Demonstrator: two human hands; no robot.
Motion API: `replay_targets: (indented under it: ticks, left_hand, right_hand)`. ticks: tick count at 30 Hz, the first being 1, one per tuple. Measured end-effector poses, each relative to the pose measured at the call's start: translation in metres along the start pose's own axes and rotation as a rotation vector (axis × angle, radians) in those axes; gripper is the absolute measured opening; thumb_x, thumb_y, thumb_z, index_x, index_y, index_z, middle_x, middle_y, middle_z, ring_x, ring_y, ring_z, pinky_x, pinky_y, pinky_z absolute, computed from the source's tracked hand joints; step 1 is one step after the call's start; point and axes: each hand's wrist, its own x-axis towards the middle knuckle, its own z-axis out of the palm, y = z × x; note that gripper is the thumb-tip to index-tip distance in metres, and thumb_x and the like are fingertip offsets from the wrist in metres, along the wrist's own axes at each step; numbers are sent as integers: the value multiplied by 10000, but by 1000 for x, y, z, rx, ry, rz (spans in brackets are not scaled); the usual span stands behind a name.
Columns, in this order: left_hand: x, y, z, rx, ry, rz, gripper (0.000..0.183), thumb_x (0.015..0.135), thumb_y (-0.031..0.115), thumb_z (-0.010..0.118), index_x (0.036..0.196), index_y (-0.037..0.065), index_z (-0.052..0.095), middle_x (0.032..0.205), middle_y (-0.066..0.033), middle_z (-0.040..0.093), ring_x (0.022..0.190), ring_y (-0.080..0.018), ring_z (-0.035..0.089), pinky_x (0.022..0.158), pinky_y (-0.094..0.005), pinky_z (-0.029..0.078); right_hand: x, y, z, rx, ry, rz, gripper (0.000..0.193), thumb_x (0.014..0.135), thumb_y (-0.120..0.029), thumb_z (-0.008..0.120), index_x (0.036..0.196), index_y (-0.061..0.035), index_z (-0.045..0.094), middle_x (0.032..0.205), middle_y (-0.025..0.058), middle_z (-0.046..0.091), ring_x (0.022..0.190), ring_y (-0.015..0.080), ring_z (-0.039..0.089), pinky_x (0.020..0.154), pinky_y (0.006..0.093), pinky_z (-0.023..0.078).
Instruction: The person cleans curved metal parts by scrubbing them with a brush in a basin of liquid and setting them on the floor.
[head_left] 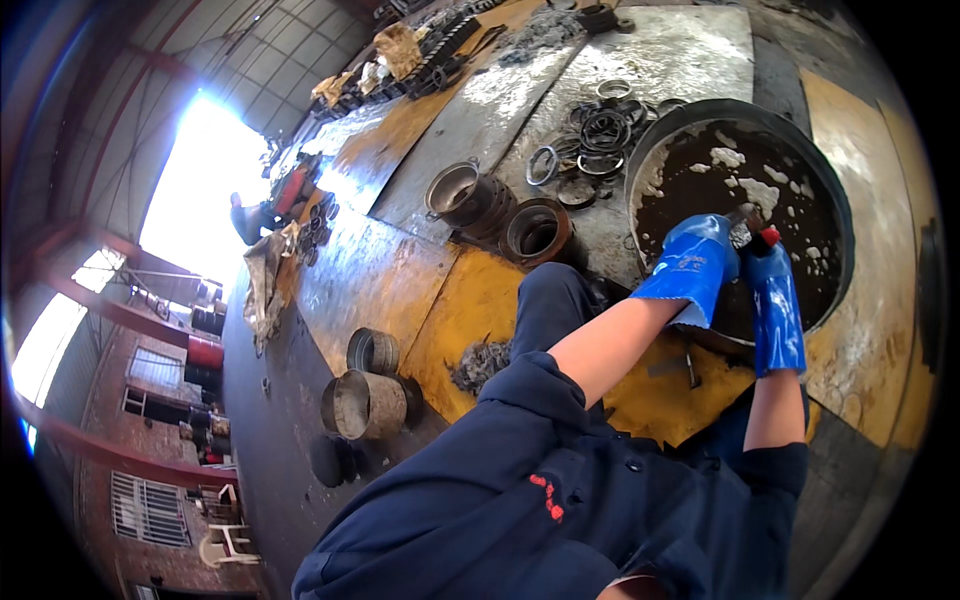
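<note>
I see both hands in blue rubber gloves, meeting at the near rim of a round black basin (pixel 650 165) filled with dark liquid and clumps of white foam (pixel 760 192). My left hand (pixel 695 262) has its fingers curled shut around a small metal part (pixel 741 233), held just above the liquid. My right hand (pixel 770 285) is just beside it, fingers closed on a red-handled tool (pixel 769 236) that touches the part; how much of the tool shows is too little to name it better. Both fingertips sit right at the edge of the liquid, though I cannot tell whether they dip in.

Beyond the fingers, past the basin's far-left rim, a heap of dark metal rings (pixel 600 135) lies on the wet steel sheet (pixel 690 50). To the left of the left hand, two short cylindrical metal sleeves (pixel 505 215) lie on their sides. Nearer me and further left, two more rusty sleeves (pixel 365 390) stand on the yellow-stained floor (pixel 480 300), with a small tuft of metal shavings (pixel 480 362) between them and my left forearm.
</note>
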Motion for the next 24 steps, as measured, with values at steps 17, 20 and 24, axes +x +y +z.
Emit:
replay_targets:
  ticks: [17, 20, 24]
  left_hand:
    - [-3, 8, -2, 35, 20, 44, 477, 812, 301, 790, 1264, 149, 771, 1225, -165, 772, 1160, -369, 736, 986, -463, 612]
    - [-6, 6, -4, 29, 10, 30, 469, 821, 308, 787, 1269, 171, 769, 1236, -161, 770, 1167, -367, 734, 991, -464, 610]
    - [-9, -23, 3, 24, -3, -32, 463, 832, 306, 778, 1279, 187, 765, 1241, -163, 767, 1171, -370, 730, 997, -467, 608]
  right_hand:
    - [66, 78, 27, 214, -115, -101, 302, 983, -164, 755, 1270, -70, 751, 1201, 86, 793, 1087, 174, 739, 969, 370, 573]
    - [65, 74, 37, 273, -86, -128, 240, 947, -132, 745, 1177, -67, 754, 1114, 88, 784, 1024, 184, 748, 926, 369, 574]
    - [8, 12, 40, 68, 3, -85, 180, 869, -229, 744, 920, -68, 806, 844, 135, 798, 840, 222, 789, 784, 407, 593]
